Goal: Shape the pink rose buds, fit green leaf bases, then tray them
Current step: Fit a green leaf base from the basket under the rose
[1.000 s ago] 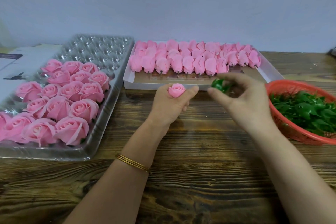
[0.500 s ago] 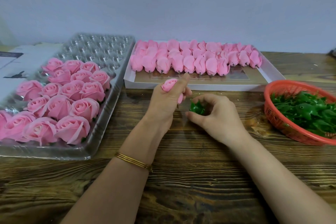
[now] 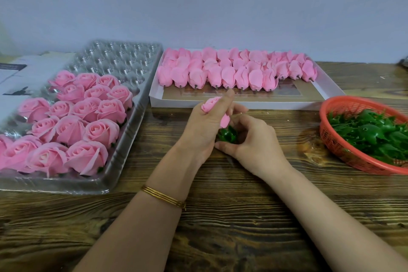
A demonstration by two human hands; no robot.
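Pink rose bud [image 3: 211, 103] tilted, clasped by left hand [image 3: 203, 130] — right hand [image 3: 258, 146], curled, pinches green leaf base [image 3: 227, 135] just below.

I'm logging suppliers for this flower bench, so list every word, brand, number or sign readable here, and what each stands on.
No text can be read anywhere in this view.
White sheet behind the clear tray: a dark strip at its left edge, too blurred to read.
Same sheet: a black mark, a shape rather than legible lettering.
White box of buds: brown printed floor, no lettering legible.
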